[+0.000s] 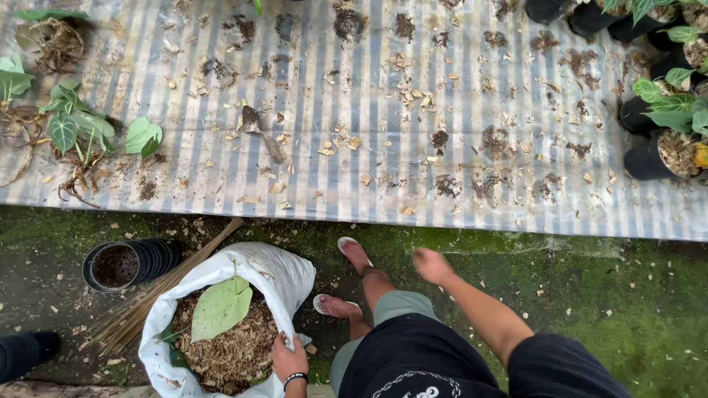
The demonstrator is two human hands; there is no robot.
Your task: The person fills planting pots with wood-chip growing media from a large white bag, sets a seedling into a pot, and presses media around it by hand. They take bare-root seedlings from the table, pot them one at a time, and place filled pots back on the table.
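White sack (pixel 273 276) rim gripped by left hand (pixel 289 359), right hand (pixel 431 265) loose

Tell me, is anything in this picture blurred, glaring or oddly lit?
Head view: soft, even daylight with faint shadows; the right hand is smeared by motion blur, while the left hand on the white sack is sharp; the striped sheet shows a mild pale sheen; edges bend slightly from the wide lens.

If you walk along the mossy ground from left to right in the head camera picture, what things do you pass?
Stack of black pots → bundle of thin sticks → white sack of wood chips, its rim gripped by the left hand → feet in sandals → right hand.
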